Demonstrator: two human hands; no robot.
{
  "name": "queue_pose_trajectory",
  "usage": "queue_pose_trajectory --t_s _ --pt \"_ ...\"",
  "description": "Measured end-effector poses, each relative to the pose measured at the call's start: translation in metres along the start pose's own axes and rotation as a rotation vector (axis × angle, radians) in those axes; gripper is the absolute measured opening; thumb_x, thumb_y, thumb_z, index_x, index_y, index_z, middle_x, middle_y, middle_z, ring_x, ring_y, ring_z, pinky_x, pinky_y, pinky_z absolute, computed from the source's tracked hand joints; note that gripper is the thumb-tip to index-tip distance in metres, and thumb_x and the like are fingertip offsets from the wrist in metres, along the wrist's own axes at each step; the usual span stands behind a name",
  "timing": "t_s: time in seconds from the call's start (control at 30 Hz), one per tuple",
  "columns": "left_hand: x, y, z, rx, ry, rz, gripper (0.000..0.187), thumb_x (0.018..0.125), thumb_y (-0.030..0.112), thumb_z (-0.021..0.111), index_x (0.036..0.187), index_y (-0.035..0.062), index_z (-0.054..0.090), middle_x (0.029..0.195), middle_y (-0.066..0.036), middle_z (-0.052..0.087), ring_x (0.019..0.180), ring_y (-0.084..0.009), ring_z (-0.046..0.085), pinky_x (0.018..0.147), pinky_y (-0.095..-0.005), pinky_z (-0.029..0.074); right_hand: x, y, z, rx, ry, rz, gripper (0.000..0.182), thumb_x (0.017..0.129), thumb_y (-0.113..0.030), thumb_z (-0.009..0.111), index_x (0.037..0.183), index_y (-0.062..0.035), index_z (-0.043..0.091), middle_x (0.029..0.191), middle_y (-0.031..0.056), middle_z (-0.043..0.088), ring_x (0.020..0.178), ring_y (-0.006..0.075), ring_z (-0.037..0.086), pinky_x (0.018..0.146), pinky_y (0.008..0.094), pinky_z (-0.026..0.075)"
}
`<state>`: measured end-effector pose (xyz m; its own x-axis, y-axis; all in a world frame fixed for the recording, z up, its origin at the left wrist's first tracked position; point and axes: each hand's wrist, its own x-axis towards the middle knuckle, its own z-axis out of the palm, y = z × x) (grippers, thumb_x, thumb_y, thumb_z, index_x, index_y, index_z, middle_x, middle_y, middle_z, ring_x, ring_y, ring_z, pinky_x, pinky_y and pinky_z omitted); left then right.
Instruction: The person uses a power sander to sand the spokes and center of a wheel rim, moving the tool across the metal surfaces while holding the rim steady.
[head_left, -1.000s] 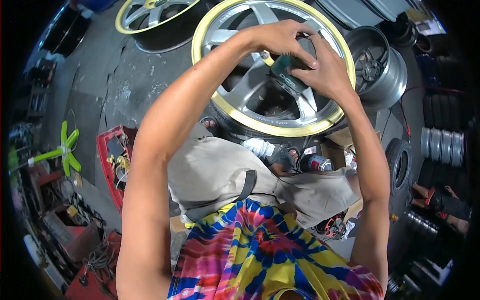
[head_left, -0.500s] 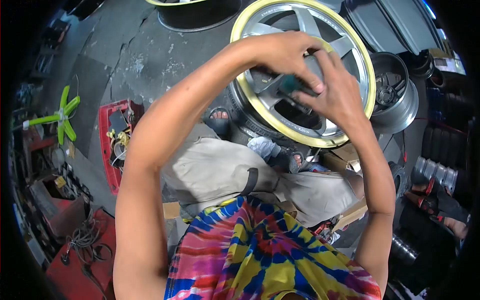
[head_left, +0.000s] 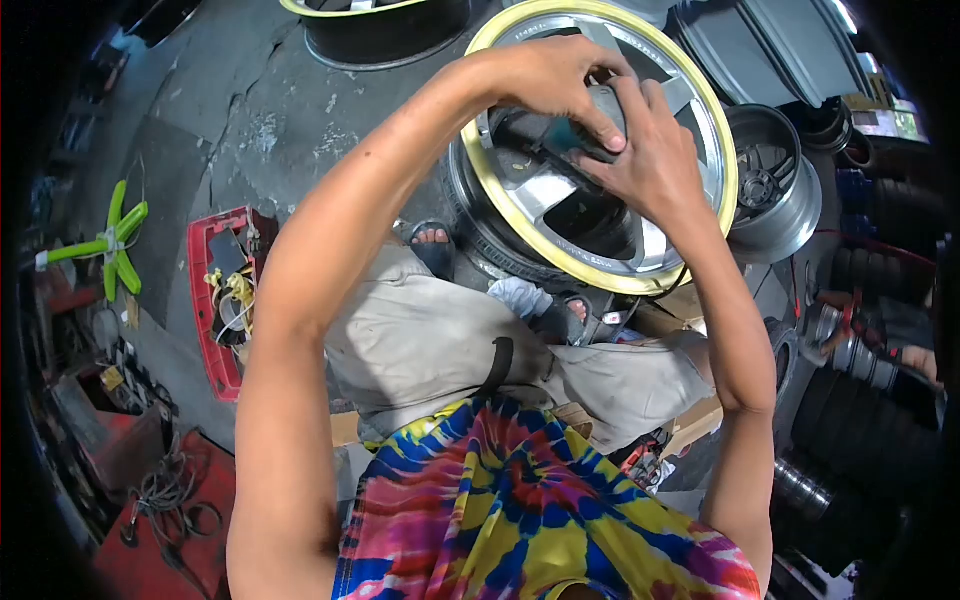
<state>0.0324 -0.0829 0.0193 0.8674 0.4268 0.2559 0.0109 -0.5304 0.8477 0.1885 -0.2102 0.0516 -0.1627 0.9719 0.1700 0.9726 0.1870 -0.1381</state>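
Observation:
Between my hands is a rounded dark grey and teal object (head_left: 605, 108), held over the middle of a silver spoked wheel rim (head_left: 540, 195) whose lip is yellow. My left hand (head_left: 560, 82) curls over its top and far side, its thumb pointing down along the front. From the right, my right hand (head_left: 650, 150) wraps its fingers over it, with the thumb underneath. The palms and fingers cover most of the object, so I cannot tell its exact kind. The rim lies face up, tilted slightly, on a black tyre (head_left: 470, 215).
Another yellow-lipped rim (head_left: 385, 40) stands at the top. To the right are a dark rim (head_left: 790, 215) and stacked tyres. A red tray (head_left: 212, 335) of small items and a green five-armed stand (head_left: 115, 242) sit left. Another person's hand (head_left: 915, 360) shows far right.
Both hands and the object have moved slightly left and up across the rim. The whole view has shifted a little. At far right, the other person's arms have changed position.

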Motion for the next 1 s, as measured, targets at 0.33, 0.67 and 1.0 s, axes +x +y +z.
queue_pose_trajectory --t_s 0.33,0.67,1.0 --pt "-0.021 -0.076 -0.086 0.084 0.519 -0.116 0.053 0.09 0.041 0.075 0.117 -0.004 0.071 0.098 -0.015 0.075 0.091 -0.022 0.071 0.08 -0.0363 0.055 -0.005 0.056 0.002 0.081 0.0 0.044 0.08 0.069 -0.037 0.091 0.132 -0.0057 0.053 0.118 0.0206 0.06 0.105 0.0434 0.065 0.088 0.0512 0.055" --pt "-0.036 -0.168 -0.061 0.242 0.497 -0.61 0.052 0.093 0.05 0.071 0.112 0.0011 0.075 0.091 -0.01 0.075 0.076 -0.0154 0.07 0.07 -0.0307 0.056 -0.003 0.048 0.001 0.103 -0.008 0.137 0.077 0.069 -0.038 0.09 0.127 -0.0021 0.055 0.116 0.0235 0.063 0.105 0.0443 0.065 0.088 0.0492 0.054" --pt "0.009 -0.153 -0.012 -0.037 0.722 -0.599 0.076 0.107 0.054 0.024 0.115 -0.0083 0.068 0.122 -0.037 0.063 0.125 -0.0533 0.054 0.109 -0.0544 0.038 0.014 0.046 0.002 0.093 -0.001 0.222 0.076 0.069 -0.035 0.091 0.129 -0.0044 0.055 0.119 0.0203 0.064 0.107 0.0424 0.066 0.091 0.0493 0.054"
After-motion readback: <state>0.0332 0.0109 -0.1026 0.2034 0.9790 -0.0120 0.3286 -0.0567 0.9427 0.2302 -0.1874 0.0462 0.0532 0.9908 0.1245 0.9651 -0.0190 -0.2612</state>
